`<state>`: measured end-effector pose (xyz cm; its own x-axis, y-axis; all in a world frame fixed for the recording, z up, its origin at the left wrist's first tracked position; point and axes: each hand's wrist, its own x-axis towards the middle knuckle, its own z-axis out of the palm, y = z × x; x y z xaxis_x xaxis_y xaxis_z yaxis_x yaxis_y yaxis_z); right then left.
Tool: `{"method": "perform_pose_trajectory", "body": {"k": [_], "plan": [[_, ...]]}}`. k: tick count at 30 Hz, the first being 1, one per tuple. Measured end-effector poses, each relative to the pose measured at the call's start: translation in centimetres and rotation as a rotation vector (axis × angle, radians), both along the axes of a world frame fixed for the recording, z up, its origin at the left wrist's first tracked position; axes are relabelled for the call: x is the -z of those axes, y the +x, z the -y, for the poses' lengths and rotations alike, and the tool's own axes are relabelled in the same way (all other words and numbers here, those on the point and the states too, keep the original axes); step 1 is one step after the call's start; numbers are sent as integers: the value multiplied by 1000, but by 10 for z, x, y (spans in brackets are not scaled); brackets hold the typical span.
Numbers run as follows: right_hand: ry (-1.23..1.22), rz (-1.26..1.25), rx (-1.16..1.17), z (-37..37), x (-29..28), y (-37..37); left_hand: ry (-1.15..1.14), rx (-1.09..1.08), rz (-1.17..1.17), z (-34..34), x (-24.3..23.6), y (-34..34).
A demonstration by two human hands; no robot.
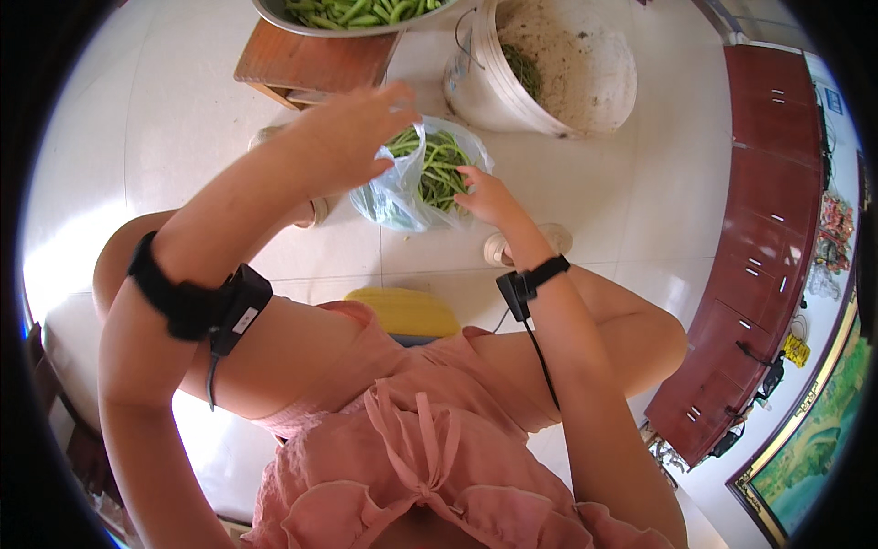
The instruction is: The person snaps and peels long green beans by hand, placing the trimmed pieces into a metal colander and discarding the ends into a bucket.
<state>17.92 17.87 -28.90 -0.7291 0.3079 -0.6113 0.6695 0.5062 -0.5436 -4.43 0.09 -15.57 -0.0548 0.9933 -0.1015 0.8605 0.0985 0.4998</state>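
Observation:
A clear plastic bag [389, 197] of long green beans [443, 174] lies on the floor between my feet. My left hand [352, 137] is raised over the bag's left side. Its fingers and thumb are apart, and I see nothing held in it. At the right side of the bag, my right hand [487, 196] reaches its fingertips to the beans. Those fingers look spread, and no bean is plainly gripped. Beyond my left hand, a metal bowl [366, 29] of cut green bean pieces [352, 11] rests on a wooden stool [315, 57].
A white bucket [471, 87], dirty inside, stands behind the bag to the right with green scraps [521, 75] in it. Below me is a yellow seat [407, 311]. Dark red cabinets [768, 192] run along the right wall. Each forearm carries a strapped black device [242, 304] with a cable.

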Motion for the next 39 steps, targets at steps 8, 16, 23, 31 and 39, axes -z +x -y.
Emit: {"method": "perform_pose_trajectory", "body": {"k": [8,16,23,31,39], "plan": [[309,372,-521,25,7,57,-216,194,-301,-23,104,69],[216,-100,-265,35,12,63,-581,188,-468,-2,138,81],[124,-197,254,36,47,-10,-710,60,-216,10,114,86],[417,68,145,66,101,-36,-790,-141,-29,-10,91,91],[501,158,126,79,121,-36,-566,-448,224,14,107,75]]}}
